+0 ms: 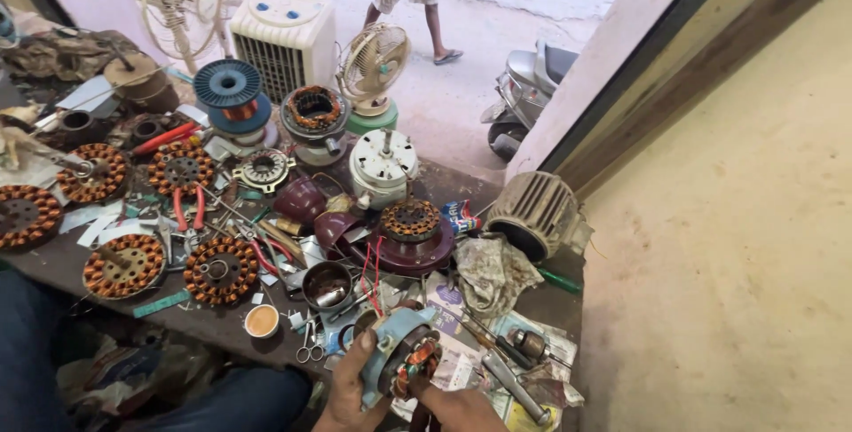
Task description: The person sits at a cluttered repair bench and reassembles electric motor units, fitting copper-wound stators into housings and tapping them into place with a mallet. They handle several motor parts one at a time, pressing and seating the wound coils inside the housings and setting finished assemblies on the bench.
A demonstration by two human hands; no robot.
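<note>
While both hands clamp it, the blue motor housing (395, 357) sits at the bench's (53, 263) near edge.
Left hand (351, 392) wraps its left rim; right hand (457, 407) grips beneath the copper windings (417, 363), axis tilted upward toward small scissors (308, 349).

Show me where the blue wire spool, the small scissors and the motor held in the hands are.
blue wire spool (228, 84), head view, on its top flange.
small scissors (308, 349), head view, near the handle rings.
motor (401, 357), head view, on its blue-grey housing.
</note>
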